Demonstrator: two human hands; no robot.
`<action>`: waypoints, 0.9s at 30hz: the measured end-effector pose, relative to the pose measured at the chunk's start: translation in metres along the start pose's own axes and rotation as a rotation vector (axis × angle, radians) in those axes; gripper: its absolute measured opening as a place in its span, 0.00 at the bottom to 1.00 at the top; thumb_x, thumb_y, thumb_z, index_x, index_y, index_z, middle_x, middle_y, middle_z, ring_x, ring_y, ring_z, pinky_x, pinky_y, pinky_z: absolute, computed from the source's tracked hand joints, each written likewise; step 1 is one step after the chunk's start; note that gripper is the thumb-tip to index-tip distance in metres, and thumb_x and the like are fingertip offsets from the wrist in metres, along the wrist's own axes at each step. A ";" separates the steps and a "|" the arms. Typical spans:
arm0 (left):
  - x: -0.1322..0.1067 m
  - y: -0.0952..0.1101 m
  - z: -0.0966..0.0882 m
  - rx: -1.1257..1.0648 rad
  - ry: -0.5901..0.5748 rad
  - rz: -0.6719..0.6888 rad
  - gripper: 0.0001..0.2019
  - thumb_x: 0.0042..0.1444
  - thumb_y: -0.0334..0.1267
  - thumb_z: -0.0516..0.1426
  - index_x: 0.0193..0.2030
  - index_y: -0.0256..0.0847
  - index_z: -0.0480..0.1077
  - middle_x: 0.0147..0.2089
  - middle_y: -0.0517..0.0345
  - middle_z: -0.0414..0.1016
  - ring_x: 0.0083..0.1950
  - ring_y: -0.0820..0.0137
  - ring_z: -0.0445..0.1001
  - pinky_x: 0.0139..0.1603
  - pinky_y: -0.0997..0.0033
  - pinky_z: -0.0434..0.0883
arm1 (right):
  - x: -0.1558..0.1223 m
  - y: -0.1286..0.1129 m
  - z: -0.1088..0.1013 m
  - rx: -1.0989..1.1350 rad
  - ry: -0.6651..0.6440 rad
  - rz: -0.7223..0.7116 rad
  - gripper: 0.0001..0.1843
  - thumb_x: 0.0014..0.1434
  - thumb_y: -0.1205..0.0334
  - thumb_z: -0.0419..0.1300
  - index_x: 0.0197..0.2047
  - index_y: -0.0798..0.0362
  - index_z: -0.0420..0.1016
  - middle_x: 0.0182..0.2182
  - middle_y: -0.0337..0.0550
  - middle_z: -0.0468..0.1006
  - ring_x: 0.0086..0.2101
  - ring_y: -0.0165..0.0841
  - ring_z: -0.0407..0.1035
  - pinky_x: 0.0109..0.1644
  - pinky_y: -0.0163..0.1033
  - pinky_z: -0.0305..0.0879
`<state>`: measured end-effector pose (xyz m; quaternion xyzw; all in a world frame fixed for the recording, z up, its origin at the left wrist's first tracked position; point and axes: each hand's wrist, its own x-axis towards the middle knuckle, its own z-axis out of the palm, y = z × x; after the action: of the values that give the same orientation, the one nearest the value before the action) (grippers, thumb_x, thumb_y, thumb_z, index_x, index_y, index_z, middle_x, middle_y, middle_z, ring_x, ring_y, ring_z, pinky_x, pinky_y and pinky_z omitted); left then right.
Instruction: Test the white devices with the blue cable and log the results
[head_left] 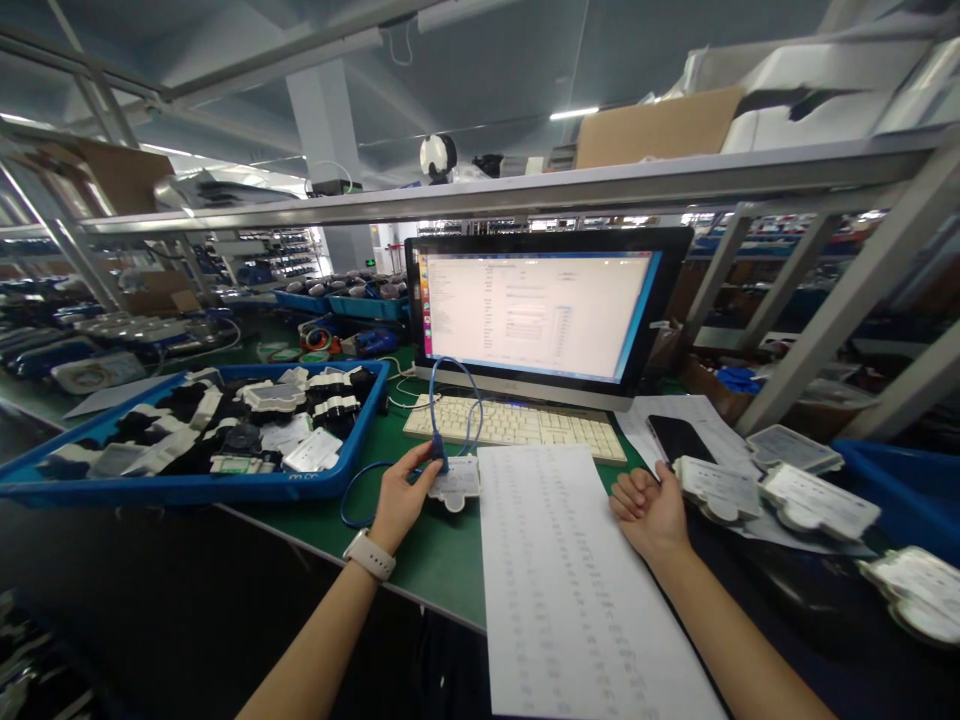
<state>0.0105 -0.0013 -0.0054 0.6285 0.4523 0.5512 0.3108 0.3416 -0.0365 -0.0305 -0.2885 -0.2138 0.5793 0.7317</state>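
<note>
My left hand [399, 497], with a white watch on its wrist, pinches the plug of a blue cable [439, 455] where it meets a small white device [455, 482] lying on the green table. The cable loops up in front of the monitor [540, 312]. My right hand [649, 507] rests on the edge of a long printed sheet [577, 590] with its fingers curled in loosely; nothing shows inside them. Just right of that hand lies another white device [718, 488].
A blue tray [187, 488] of white and black parts sits at left. A cream keyboard [517, 425] lies under the monitor. A dark phone [679, 437] on papers, more white devices [817, 503] and a blue bin [907, 490] are at right. Metal shelf struts [847, 290] rise on the right.
</note>
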 end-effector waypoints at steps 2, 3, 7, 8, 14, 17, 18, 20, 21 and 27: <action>0.000 -0.001 0.000 -0.001 -0.004 0.005 0.20 0.49 0.45 0.59 0.46 0.37 0.72 0.47 0.50 0.76 0.48 0.61 0.74 0.53 0.59 0.70 | 0.000 0.000 0.001 -0.016 0.004 -0.006 0.21 0.52 0.51 0.57 0.15 0.51 0.56 0.09 0.30 0.54 0.10 0.21 0.46 0.10 0.27 0.44; 0.000 -0.002 0.000 0.002 -0.006 0.009 0.19 0.49 0.45 0.59 0.46 0.37 0.72 0.47 0.50 0.76 0.48 0.61 0.74 0.53 0.59 0.70 | -0.001 0.000 0.001 -0.026 0.005 -0.009 0.21 0.51 0.50 0.57 0.15 0.51 0.57 0.09 0.30 0.54 0.10 0.21 0.46 0.10 0.27 0.45; -0.002 -0.005 -0.001 0.043 0.008 0.035 0.18 0.50 0.45 0.59 0.46 0.38 0.72 0.47 0.50 0.76 0.48 0.61 0.74 0.52 0.60 0.70 | -0.002 -0.001 0.003 -0.080 0.003 -0.027 0.22 0.49 0.49 0.58 0.15 0.51 0.57 0.09 0.29 0.53 0.10 0.21 0.45 0.10 0.27 0.44; -0.003 -0.006 0.000 0.061 0.014 0.047 0.18 0.50 0.45 0.58 0.46 0.38 0.72 0.47 0.50 0.76 0.48 0.61 0.74 0.52 0.60 0.70 | -0.002 -0.001 0.004 -0.097 0.000 -0.036 0.22 0.49 0.48 0.58 0.15 0.51 0.57 0.09 0.29 0.52 0.10 0.21 0.44 0.10 0.27 0.44; -0.009 -0.019 -0.001 0.165 0.025 0.174 0.16 0.53 0.46 0.56 0.45 0.40 0.71 0.45 0.52 0.76 0.47 0.63 0.74 0.51 0.63 0.71 | -0.003 -0.002 0.015 -0.271 -0.011 -0.172 0.24 0.48 0.43 0.56 0.15 0.50 0.53 0.09 0.27 0.48 0.10 0.21 0.38 0.10 0.28 0.40; -0.011 -0.030 -0.002 0.216 0.032 0.248 0.16 0.53 0.47 0.55 0.45 0.41 0.71 0.47 0.53 0.76 0.47 0.63 0.75 0.51 0.63 0.72 | -0.009 -0.007 0.021 -0.423 0.023 -0.306 0.25 0.51 0.40 0.52 0.17 0.49 0.51 0.11 0.27 0.47 0.11 0.22 0.37 0.11 0.29 0.38; -0.010 -0.035 -0.003 0.223 0.038 0.272 0.17 0.53 0.48 0.55 0.46 0.41 0.71 0.47 0.53 0.76 0.47 0.63 0.75 0.51 0.63 0.71 | -0.013 -0.011 0.021 -0.486 0.043 -0.357 0.25 0.52 0.40 0.50 0.17 0.49 0.52 0.11 0.28 0.48 0.12 0.23 0.38 0.12 0.29 0.39; -0.009 -0.043 -0.004 0.238 0.050 0.327 0.17 0.53 0.48 0.56 0.47 0.42 0.70 0.47 0.54 0.76 0.47 0.63 0.75 0.51 0.64 0.71 | -0.026 -0.023 0.017 -0.633 0.097 -0.462 0.24 0.53 0.41 0.51 0.17 0.50 0.54 0.13 0.30 0.51 0.14 0.24 0.43 0.14 0.30 0.42; -0.008 -0.046 -0.004 0.241 0.051 0.356 0.18 0.53 0.48 0.56 0.47 0.43 0.70 0.47 0.55 0.76 0.46 0.64 0.75 0.51 0.65 0.72 | -0.034 -0.031 0.013 -0.713 0.129 -0.515 0.24 0.53 0.43 0.54 0.17 0.50 0.55 0.13 0.30 0.53 0.15 0.24 0.45 0.16 0.30 0.45; -0.007 -0.051 -0.004 0.280 0.085 0.486 0.16 0.53 0.48 0.56 0.47 0.46 0.70 0.45 0.58 0.77 0.43 0.65 0.77 0.47 0.69 0.73 | -0.083 -0.085 -0.047 -1.350 0.279 -0.816 0.13 0.46 0.51 0.65 0.23 0.50 0.70 0.24 0.39 0.67 0.29 0.34 0.62 0.35 0.38 0.61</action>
<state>-0.0049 0.0126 -0.0527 0.7316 0.3727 0.5676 0.0607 0.4136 -0.1392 -0.0066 -0.6379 -0.5134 -0.0299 0.5733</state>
